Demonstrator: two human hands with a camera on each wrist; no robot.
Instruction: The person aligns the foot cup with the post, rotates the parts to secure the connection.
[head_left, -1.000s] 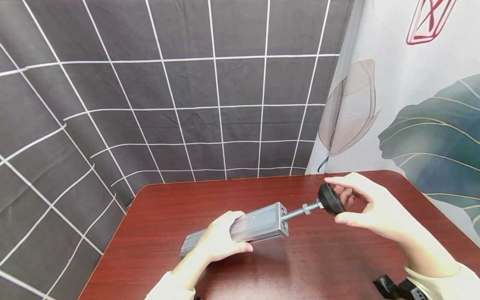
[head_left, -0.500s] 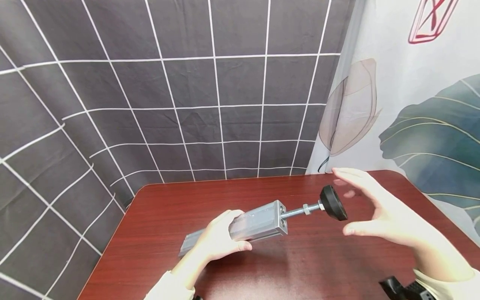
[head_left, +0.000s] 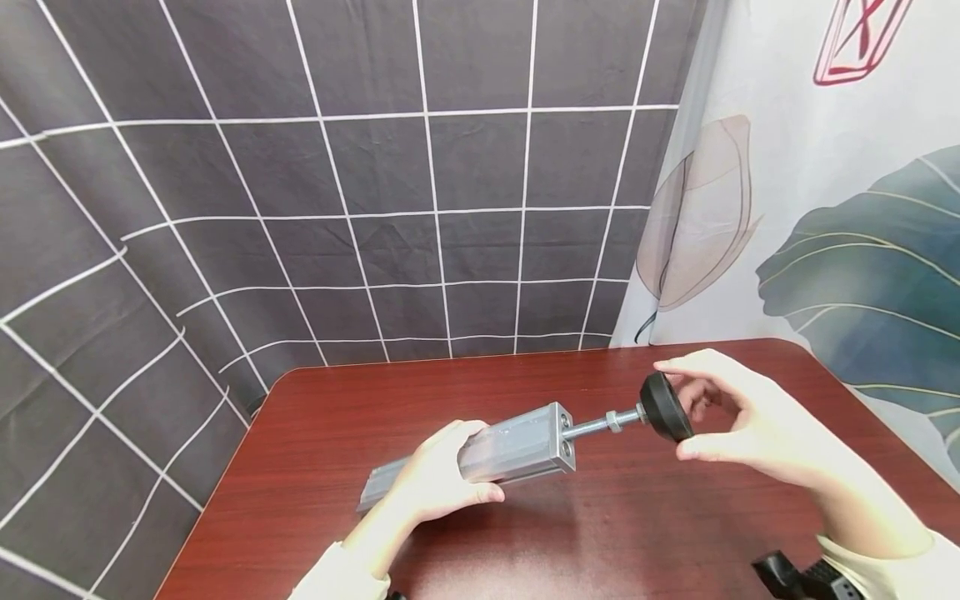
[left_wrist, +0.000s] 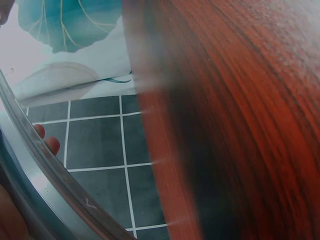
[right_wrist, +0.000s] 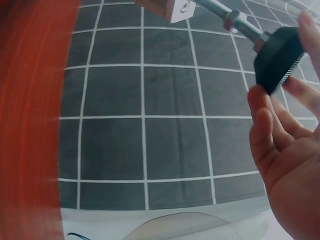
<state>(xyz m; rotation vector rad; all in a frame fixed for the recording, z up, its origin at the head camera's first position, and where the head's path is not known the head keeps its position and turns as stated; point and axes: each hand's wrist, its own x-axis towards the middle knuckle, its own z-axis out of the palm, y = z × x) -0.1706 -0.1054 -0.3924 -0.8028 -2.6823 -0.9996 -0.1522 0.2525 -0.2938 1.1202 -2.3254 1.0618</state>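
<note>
A grey metal bar [head_left: 517,443] with a square end plate slants over the table. My left hand [head_left: 444,477] grips it around its middle, thumb on the near side; the hand covers part of the bar. Out of the plate runs a threaded rod [head_left: 588,428] carrying a hex nut [head_left: 613,421]. A round black levelling foot [head_left: 664,407] caps the rod. My right hand [head_left: 742,421] pinches this foot by its rim, thumb below and fingers above. In the right wrist view, fingertips touch the edge of the foot [right_wrist: 279,57]. The left wrist view shows the bar [left_wrist: 40,170] close up.
Beneath lies a reddish-brown wooden table [head_left: 637,533]. A dark curtain [head_left: 480,250] with white grid lines hangs behind and at the left. To the right hangs a white curtain [head_left: 795,167] with printed leaves. A black wrist device [head_left: 806,577] sits by the right sleeve.
My right hand spread off the foot's rim and moved right half a second ago, then came back in and closed on the rim. The left hand and bar stay almost in place.
</note>
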